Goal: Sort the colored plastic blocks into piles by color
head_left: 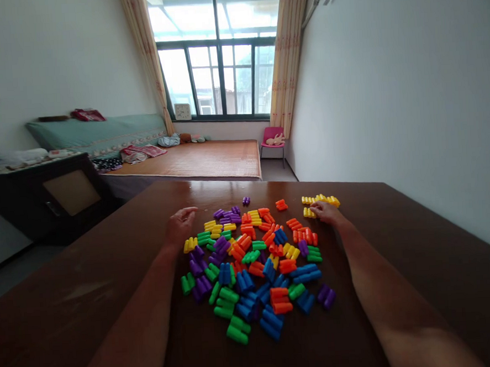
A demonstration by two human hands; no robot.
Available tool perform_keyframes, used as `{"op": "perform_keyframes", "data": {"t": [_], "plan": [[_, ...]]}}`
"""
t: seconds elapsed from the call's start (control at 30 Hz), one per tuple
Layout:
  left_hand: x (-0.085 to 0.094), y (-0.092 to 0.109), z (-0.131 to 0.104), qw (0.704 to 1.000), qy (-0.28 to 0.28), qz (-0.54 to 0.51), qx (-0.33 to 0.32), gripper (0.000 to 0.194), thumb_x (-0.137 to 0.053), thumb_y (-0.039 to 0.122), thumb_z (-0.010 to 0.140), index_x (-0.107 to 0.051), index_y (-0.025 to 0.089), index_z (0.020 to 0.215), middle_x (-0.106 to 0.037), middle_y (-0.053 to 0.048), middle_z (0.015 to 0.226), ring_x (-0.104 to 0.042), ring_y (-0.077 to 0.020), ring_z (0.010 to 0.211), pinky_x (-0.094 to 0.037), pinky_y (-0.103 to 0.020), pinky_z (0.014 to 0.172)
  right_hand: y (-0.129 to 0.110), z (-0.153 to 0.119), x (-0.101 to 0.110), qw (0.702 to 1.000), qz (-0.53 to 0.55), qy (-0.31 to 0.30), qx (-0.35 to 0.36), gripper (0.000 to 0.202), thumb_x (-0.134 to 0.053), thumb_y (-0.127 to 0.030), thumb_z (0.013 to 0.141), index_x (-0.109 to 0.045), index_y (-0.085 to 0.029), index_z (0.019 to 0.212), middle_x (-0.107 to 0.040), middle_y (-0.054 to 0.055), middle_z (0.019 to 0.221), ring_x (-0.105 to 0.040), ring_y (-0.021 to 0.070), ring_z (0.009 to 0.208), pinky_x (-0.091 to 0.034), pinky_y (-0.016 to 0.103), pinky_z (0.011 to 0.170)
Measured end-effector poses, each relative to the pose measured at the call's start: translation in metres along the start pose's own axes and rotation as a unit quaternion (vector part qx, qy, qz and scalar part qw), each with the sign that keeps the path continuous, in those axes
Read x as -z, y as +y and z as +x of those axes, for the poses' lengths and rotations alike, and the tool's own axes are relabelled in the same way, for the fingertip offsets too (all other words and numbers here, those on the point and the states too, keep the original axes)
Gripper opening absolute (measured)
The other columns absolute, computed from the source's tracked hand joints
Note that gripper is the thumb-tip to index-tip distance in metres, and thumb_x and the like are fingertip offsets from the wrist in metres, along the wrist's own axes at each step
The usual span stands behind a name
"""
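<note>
Many plastic building blocks, each like short joined tubes, lie in a loose pile on a brown table (109,269). My left hand (181,223) rests at the pile's left far side, fingers stretched out and holding nothing; a yellow block (190,244) and purple blocks (230,215) are nearby. At the far right, my right hand (326,210) has its fingertips closed on a small yellow block (309,213). Just beyond those fingers lies a row of yellow blocks (332,200), partly hidden by the hand.
Green blocks (238,330) and blue blocks (272,322) lie nearest me. A lone orange block (282,205) and a lone purple block (246,200) sit at the far side. Beyond the table are a bed (210,158), a pink chair (273,134) and a dark cabinet (42,196).
</note>
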State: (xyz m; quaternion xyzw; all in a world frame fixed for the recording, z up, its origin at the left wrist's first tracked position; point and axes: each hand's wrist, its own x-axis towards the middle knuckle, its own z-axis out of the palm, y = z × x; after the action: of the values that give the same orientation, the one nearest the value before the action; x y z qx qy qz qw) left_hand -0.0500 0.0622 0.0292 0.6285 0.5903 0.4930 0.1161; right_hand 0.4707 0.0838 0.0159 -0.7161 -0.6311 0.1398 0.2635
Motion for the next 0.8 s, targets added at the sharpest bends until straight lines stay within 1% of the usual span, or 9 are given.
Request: {"op": "perform_keyframes", "data": {"t": [0.07, 0.13, 0.23, 0.43, 0.53, 0.6, 0.67, 0.73, 0.8], "plan": [[0.005, -0.018, 0.002, 0.998, 0.037, 0.0, 0.047, 0.038, -0.052, 0.039, 0.078, -0.071, 0.016, 0.101, -0.073, -0.007, 0.095, -0.067, -0.0221, 0.089, -0.052, -0.029, 0.079, 0.003, 0.001, 0.0, 1.0, 0.003, 0.007, 0.007, 0.021, -0.061, -0.034, 0.08, -0.069, -0.018, 0.091, -0.069, 0.008, 0.089, -0.062, 0.0191, 0.082, -0.046, 0.03, 0.076], [0.007, -0.034, 0.002, 0.995, 0.062, 0.007, 0.073, 0.039, -0.053, 0.039, 0.076, -0.071, 0.015, 0.101, -0.073, -0.007, 0.09, -0.067, -0.022, 0.085, -0.052, -0.028, 0.076, 0.005, 0.002, 0.0, 0.999, 0.017, -0.021, 0.034, 0.025, -0.068, -0.036, 0.074, -0.069, -0.019, 0.093, -0.068, 0.008, 0.095, -0.062, 0.0198, 0.088, -0.047, 0.03, 0.08], [0.003, -0.05, 0.002, 0.993, 0.06, 0.02, 0.095, 0.04, -0.053, 0.04, 0.074, -0.072, 0.015, 0.099, -0.073, -0.007, 0.089, -0.067, -0.0217, 0.082, -0.052, -0.028, 0.074, 0.007, 0.003, -0.006, 0.996, 0.013, -0.03, 0.083, 0.027, -0.073, -0.028, 0.068, -0.071, -0.018, 0.093, -0.066, 0.008, 0.101, -0.061, 0.0203, 0.095, -0.045, 0.031, 0.088], [-0.003, -0.049, 0.002, 0.995, -0.008, 0.065, 0.079, 0.035, -0.053, 0.038, 0.075, -0.073, 0.019, 0.097, -0.074, -0.006, 0.093, -0.067, -0.0217, 0.084, -0.051, -0.029, 0.076, 0.006, 0.002, -0.017, 0.994, -0.023, 0.087, 0.064, 0.022, -0.061, -0.017, 0.072, -0.071, -0.019, 0.092, -0.063, 0.009, 0.103, -0.059, 0.0209, 0.095, -0.045, 0.038, 0.089], [-0.003, -0.044, 0.002, 0.994, -0.028, 0.074, 0.078, 0.034, -0.053, 0.036, 0.075, -0.073, 0.019, 0.097, -0.074, -0.006, 0.094, -0.068, -0.0218, 0.085, -0.051, -0.028, 0.075, -0.011, -0.003, -0.011, 0.993, -0.012, 0.098, 0.07, 0.023, -0.06, -0.019, 0.073, -0.071, -0.021, 0.093, -0.066, 0.007, 0.096, -0.06, 0.0206, 0.093, -0.045, 0.036, 0.088], [-0.003, -0.042, 0.001, 0.993, -0.03, 0.079, 0.086, 0.034, -0.053, 0.036, 0.075, -0.073, 0.019, 0.097, -0.074, -0.006, 0.095, -0.067, -0.0219, 0.085, -0.051, -0.028, 0.075, -0.03, -0.008, -0.004, 0.994, 0.019, 0.035, 0.098, 0.021, -0.061, -0.025, 0.074, -0.072, -0.022, 0.091, -0.068, 0.005, 0.089, -0.061, 0.0191, 0.085, -0.048, 0.033, 0.081], [-0.003, -0.042, 0.001, 0.992, -0.036, 0.084, 0.09, 0.035, -0.053, 0.037, 0.076, -0.073, 0.02, 0.098, -0.074, -0.006, 0.096, -0.067, -0.0218, 0.085, -0.051, -0.028, 0.075, -0.054, -0.016, 0.001, 0.982, 0.052, -0.096, 0.151, 0.02, -0.065, -0.032, 0.072, -0.073, -0.023, 0.088, -0.07, 0.003, 0.083, -0.062, 0.0176, 0.076, -0.049, 0.029, 0.07], [-0.003, -0.043, 0.001, 0.991, -0.04, 0.086, 0.089, 0.035, -0.053, 0.037, 0.076, -0.073, 0.02, 0.098, -0.074, -0.006, 0.095, -0.067, -0.0215, 0.084, -0.051, -0.028, 0.074, -0.079, -0.027, 0.002, 0.946, 0.044, -0.248, 0.202, 0.023, -0.072, -0.039, 0.066, -0.075, -0.023, 0.083, -0.07, 0.001, 0.076, -0.061, 0.0161, 0.067, -0.046, 0.025, 0.058], [-0.003, -0.043, 0.001, 0.992, -0.041, 0.087, 0.085, 0.035, -0.053, 0.038, 0.076, -0.073, 0.02, 0.098, -0.074, -0.005, 0.094, -0.067, -0.0212, 0.084, -0.051, -0.028, 0.075, -0.101, -0.038, 0.0, 0.908, -0.006, -0.351, 0.23, 0.026, -0.079, -0.043, 0.056, -0.075, -0.023, 0.072, -0.069, -0.001, 0.066, -0.058, 0.0139, 0.057, -0.04, 0.023, 0.049]]}}
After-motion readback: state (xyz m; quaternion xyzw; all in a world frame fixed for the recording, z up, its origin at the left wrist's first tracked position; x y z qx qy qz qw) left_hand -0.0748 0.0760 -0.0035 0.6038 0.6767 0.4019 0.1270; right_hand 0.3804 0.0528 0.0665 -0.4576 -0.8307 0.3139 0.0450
